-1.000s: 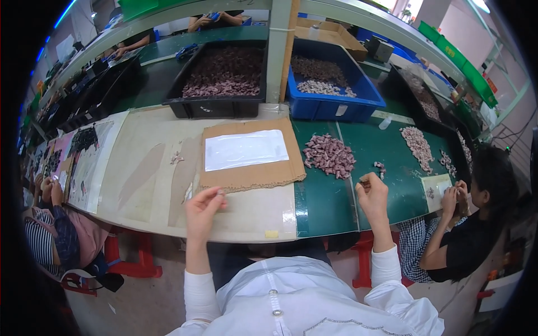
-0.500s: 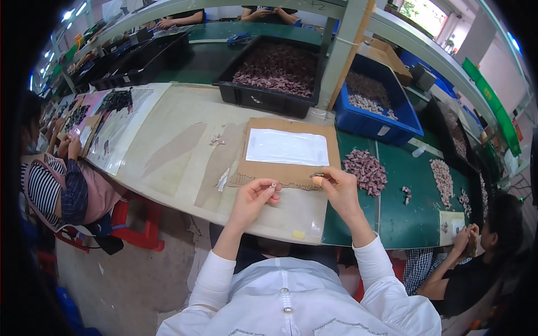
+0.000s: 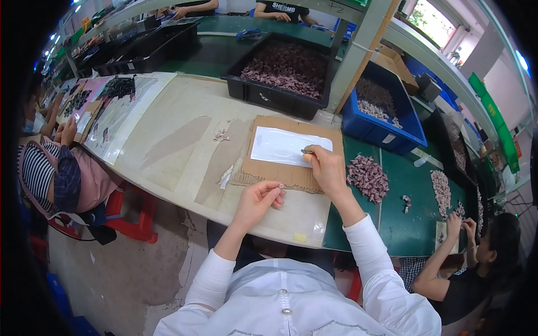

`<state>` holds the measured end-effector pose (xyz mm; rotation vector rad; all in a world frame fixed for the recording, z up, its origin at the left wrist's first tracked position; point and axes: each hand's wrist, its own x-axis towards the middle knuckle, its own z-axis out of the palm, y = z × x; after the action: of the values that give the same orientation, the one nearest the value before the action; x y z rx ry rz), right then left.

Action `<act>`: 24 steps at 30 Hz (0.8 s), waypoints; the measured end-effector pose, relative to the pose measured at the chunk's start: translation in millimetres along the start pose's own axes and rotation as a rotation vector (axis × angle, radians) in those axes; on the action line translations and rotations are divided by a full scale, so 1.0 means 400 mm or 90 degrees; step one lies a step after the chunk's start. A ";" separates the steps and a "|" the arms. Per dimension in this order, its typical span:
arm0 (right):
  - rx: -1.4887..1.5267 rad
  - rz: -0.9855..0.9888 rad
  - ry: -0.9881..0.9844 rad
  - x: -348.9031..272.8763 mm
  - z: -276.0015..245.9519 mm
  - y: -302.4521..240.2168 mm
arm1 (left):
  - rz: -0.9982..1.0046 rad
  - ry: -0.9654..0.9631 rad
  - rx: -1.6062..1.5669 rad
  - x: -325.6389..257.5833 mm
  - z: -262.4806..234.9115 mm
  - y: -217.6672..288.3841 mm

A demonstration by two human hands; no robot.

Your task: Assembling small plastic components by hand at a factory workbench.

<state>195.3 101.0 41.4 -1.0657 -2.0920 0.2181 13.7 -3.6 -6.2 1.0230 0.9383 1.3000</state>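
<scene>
Bench work, seen from above. The right hand [image 3: 328,168] pinches a small dark part [image 3: 307,152] and sets it on the white sheet [image 3: 286,147] lying on the cardboard pad [image 3: 291,176]. The left hand [image 3: 259,200], at 7 o'clock from the pad, grips a tiny pale piece [image 3: 281,185]. Placing appears under way; the next move calls for a steady release. A pile of parts [image 3: 368,177] lies at 3 o'clock.

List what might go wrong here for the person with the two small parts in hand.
1. The left hand pinches a tiny pale part near the bench's front edge; a slipped grip could drop it to the floor.
2. The right hand holds a small dark part over the glossy white sheet; dropped, it may slide off the cardboard pad.
3. The pile of brownish parts sits beside the right wrist; a sweep back might scatter it.
</scene>
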 end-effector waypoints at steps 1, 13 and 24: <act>-0.026 -0.022 -0.002 0.009 0.009 0.006 | -0.005 -0.003 0.002 0.000 0.001 0.000; -0.048 -0.058 0.020 0.031 0.094 0.030 | -0.013 -0.011 0.014 -0.001 0.001 -0.002; 0.284 0.227 0.030 -0.015 0.044 -0.020 | 0.002 0.021 0.004 -0.002 -0.002 0.003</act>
<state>180.1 94.4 29.4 -1.1385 -1.6847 0.7860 12.6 -4.5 -5.4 1.0114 0.9672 1.3207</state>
